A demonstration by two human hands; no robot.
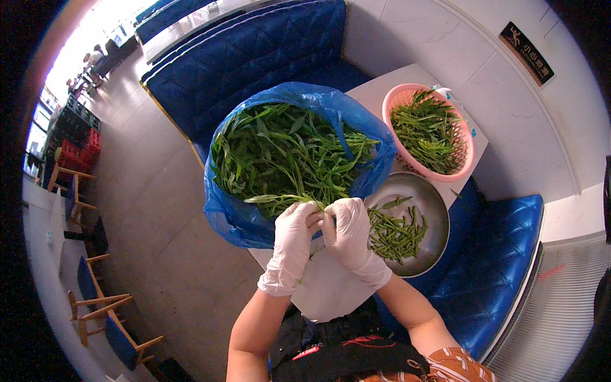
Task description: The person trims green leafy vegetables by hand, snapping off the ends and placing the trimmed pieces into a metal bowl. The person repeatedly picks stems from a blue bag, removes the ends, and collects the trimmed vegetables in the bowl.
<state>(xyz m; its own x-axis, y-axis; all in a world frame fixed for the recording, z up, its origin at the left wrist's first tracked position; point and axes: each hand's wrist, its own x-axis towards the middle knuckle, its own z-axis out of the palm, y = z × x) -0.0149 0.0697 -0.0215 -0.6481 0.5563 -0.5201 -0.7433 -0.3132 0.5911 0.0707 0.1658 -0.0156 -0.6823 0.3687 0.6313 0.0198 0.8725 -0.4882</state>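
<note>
Both my hands wear white gloves and meet at the near edge of a blue plastic bag [229, 224] full of leafy green stems [281, 153]. My left hand [293, 238] pinches one leafy green stem [274, 197], whose leaves point left. My right hand [351, 234] grips the same stem at its right end, fingertips close to the left ones. Right of my right hand is a round metal bowl [437, 238] with short cut green stem pieces [398, 234] and a leaf. Beyond it stands a pink plastic basket [470, 157] holding leafy greens [425, 133].
Everything stands on a white table [329, 291]. Blue padded benches [258, 62] lie behind and to the right [506, 248], beside a tiled wall [429, 33]. At left are wooden chairs [100, 301], red crates [86, 148] and people far off [95, 59].
</note>
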